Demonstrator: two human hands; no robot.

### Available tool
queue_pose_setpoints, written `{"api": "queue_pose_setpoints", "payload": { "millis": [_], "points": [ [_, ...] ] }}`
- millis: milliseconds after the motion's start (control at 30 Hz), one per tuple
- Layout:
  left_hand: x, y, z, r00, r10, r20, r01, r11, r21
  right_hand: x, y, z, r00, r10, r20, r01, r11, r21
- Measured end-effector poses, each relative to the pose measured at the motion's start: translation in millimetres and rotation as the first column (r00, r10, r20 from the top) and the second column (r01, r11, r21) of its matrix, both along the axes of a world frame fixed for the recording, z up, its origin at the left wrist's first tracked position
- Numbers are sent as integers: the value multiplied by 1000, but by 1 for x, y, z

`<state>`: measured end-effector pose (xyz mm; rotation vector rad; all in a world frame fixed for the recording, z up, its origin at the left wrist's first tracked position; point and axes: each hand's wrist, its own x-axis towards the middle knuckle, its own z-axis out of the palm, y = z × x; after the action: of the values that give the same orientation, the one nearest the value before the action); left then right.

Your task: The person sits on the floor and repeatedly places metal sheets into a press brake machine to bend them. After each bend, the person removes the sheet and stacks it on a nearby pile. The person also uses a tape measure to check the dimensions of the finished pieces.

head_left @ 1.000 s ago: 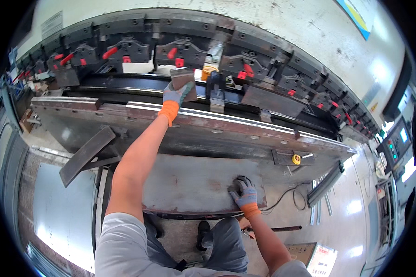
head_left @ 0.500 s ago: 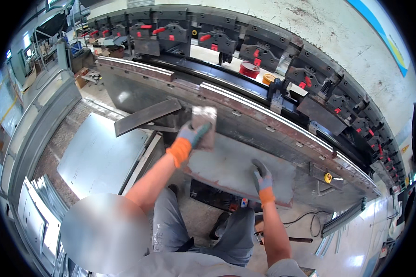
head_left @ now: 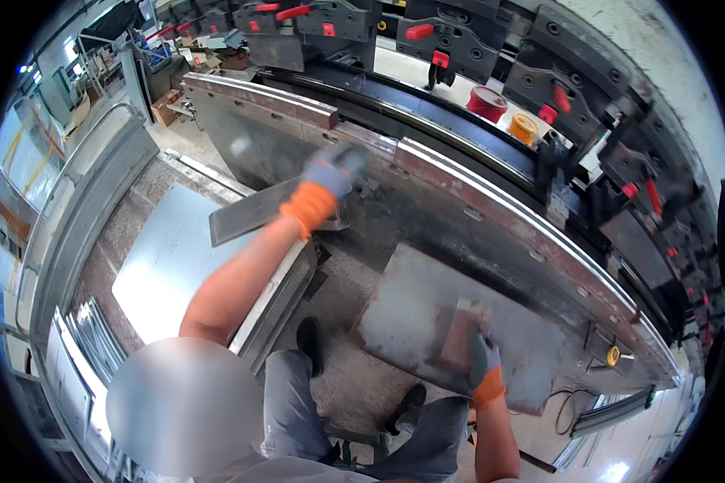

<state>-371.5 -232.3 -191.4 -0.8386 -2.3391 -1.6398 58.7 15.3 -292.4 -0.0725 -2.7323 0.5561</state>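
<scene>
My right hand (head_left: 485, 358), in a grey glove with an orange cuff, grips the right edge of a brownish flat metal block (head_left: 461, 332). The block is slightly blurred and sits over a grey, rust-edged metal plate (head_left: 395, 302); whether it touches the plate I cannot tell. My left hand (head_left: 334, 171), gloved alike, reaches forward to the brown steel die rail (head_left: 362, 138) of a bending machine. Motion smears its fingers, so their grip is unclear. Under the left wrist lies a dark flat steel bar (head_left: 250, 216).
Black clamps with red levers (head_left: 419, 31) line the machine's upper beam. Behind the rail stand a red tub (head_left: 486, 103) and an orange tub (head_left: 523, 127). Large sheet metal (head_left: 157, 258) lies at left. A yellow tape measure (head_left: 613, 355) is at the machine's right front.
The metal block has passed from my left hand to my right and moved right, over the plate. My left hand has gone forward to the rail. The view has shifted.
</scene>
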Motion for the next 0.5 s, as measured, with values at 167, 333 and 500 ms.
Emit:
{"api": "queue_pose_setpoints", "payload": {
  "millis": [167, 333, 500],
  "points": [
    [-142, -29, 76, 949, 299, 105, -309, 803, 510, -12, -21, 2, 815, -290, 501, 488, -122, -864],
    [-240, -29, 216, 839, 360, 407, -504, 796, 335, -13, -9, -24, 774, -372, 512, 592, 140, -794],
    [-288, -50, 266, 640, 324, 697, -416, 908, -40, -34, 7, 8, 550, -502, 667, 733, 673, -98]
  ]
}}
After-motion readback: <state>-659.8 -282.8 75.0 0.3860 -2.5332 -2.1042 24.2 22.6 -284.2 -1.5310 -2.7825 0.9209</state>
